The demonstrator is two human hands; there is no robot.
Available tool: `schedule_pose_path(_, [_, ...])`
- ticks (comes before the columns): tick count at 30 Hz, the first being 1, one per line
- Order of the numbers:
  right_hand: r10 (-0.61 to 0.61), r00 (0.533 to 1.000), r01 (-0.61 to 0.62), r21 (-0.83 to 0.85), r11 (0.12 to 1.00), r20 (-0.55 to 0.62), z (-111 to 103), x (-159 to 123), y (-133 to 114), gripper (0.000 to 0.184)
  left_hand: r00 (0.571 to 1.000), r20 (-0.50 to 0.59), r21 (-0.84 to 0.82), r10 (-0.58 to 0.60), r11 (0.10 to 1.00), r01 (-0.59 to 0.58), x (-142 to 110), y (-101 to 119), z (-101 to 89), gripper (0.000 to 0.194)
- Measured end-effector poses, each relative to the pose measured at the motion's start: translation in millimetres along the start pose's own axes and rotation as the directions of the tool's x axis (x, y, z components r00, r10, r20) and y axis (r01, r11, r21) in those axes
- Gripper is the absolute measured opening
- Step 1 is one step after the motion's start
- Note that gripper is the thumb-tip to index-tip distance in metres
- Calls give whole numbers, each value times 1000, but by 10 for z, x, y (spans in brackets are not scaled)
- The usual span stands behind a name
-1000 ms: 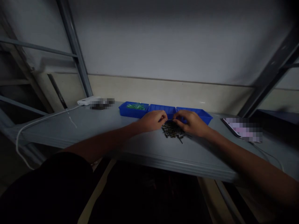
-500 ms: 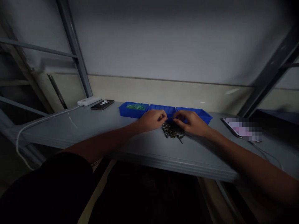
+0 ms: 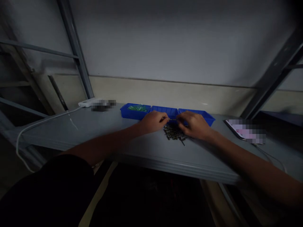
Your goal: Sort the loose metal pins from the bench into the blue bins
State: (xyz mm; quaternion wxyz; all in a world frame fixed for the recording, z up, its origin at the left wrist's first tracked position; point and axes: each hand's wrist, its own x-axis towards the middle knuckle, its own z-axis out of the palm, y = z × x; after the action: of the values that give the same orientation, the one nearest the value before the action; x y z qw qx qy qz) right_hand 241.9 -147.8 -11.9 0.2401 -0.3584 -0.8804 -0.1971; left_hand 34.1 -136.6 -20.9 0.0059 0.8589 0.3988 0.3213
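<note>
My left hand point(image 3: 155, 120) is closed in a pinch on one end of a thin, brass-coloured metal pin point(image 3: 173, 119). The pin lies roughly level, bridging the gap between my two hands. At its other end, the curled fingers of my right hand point(image 3: 193, 124) close around the tip, partly hiding it. Just below both hands, a loose pile of small dark and brassy metal pins point(image 3: 174, 133) is spread on the grey shelf top point(image 3: 146, 146). Dim light and blur keep their exact kind from showing.
Behind my hands stand three blue bins: the left bin point(image 3: 125, 113) with green plastic bags point(image 3: 137, 108), a middle bin point(image 3: 164, 109) and a right bin point(image 3: 209, 118). A phone point(image 3: 234, 129) lies right; a white box point(image 3: 88, 102) with a cable stands left. Metal posts flank the shelf.
My right thumb has shifted slightly down and away from the pin, and the fingers have moved a little. More of the pin shows between the hands. My left hand has barely moved.
</note>
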Motion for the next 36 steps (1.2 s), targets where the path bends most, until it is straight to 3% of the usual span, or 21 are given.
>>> schedule_pose_path(14, [-18, 1000, 18, 4, 1000, 0, 15, -4, -6, 24, 1000, 26, -34, 2, 999, -1, -9, 35, -16, 26])
schedule_pose_path(23, [21, 1000, -20, 56, 998, -6, 9, 17, -4, 28, 997, -44, -100, 66, 993, -70, -16, -5, 16, 13])
schedule_pose_path(31, [47, 999, -47, 90, 995, 11, 22, 28, -27, 30, 997, -34, -102, 76, 992, -79, -25, -14, 25, 15])
schedule_pose_path(36, [65, 998, -67, 124, 990, 17, 16, 31, -27, 31, 992, -105, -139, 65, 987, -79, -17, -12, 34, 15])
